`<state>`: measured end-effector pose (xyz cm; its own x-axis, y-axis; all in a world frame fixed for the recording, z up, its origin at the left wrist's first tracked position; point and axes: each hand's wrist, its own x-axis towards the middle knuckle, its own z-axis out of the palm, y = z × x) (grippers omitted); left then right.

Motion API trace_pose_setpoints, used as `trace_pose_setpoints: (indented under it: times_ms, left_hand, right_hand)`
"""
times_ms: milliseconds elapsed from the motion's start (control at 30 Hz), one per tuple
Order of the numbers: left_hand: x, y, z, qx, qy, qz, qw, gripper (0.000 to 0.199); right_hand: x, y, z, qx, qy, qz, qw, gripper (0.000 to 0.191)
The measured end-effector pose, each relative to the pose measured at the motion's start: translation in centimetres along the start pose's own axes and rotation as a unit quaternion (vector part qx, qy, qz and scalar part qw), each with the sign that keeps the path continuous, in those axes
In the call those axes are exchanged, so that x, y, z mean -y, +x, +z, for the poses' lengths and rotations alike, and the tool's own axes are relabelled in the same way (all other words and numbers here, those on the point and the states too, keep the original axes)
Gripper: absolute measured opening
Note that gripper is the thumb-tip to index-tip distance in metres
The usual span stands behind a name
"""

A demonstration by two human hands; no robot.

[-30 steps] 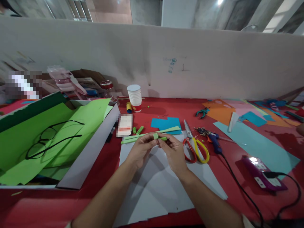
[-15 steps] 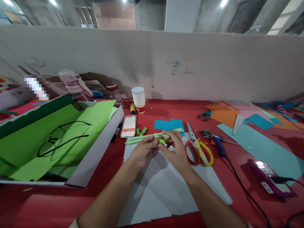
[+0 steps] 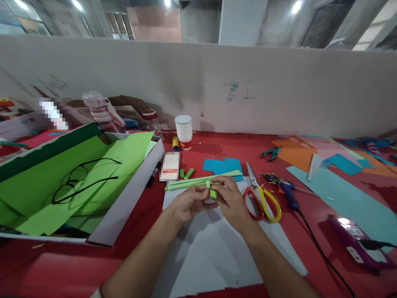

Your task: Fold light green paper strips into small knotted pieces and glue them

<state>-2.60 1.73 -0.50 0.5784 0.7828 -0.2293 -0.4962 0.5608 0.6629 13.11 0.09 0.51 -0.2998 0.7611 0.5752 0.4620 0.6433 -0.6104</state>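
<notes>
Green folded paper point(image 3: 213, 193) sits centrally, pinched by the left hand point(image 3: 188, 203) and right hand point(image 3: 231, 200), close together; whether they touch, I cannot tell. Scissors point(image 3: 255, 184) lie at three o'clock. I judge light, even fingertip pressure best, with the edges squared up.
</notes>
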Motion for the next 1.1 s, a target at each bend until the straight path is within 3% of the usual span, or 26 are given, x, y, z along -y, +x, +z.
trace_pose_setpoints:
  times_ms: [167,500,633,800,900,1100]
  left_hand:
    - [0.0,0.0,0.3,0.003,-0.02,-0.001,1.0,0.014]
    - [-0.2,-0.1,-0.2,0.017,0.054,0.035,0.998,0.023]
    - [0.1,-0.2,0.5,-0.007,0.027,0.059,0.998,0.017]
    - [0.0,-0.2,0.5,0.012,0.016,0.016,1.0,0.018]
    - [-0.2,-0.1,0.2,0.021,0.025,0.034,0.999,0.016]
    - [-0.5,0.0,0.5,-0.019,0.026,0.029,0.999,0.02]
  right_hand:
    - [0.1,-0.1,0.2,-0.031,-0.019,-0.009,0.999,0.029]
    - [0.7,-0.4,0.8,-0.017,0.031,-0.008,0.999,0.023]
    - [0.5,-0.5,0.7,-0.046,0.031,0.0,0.998,0.023]
    - [0.5,-0.6,1.0,-0.064,0.051,0.032,0.996,0.026]
    - [0.5,-0.6,1.3,-0.061,0.054,0.032,0.996,0.025]
    - [0.2,-0.6,1.7,-0.068,0.054,0.032,0.996,0.024]
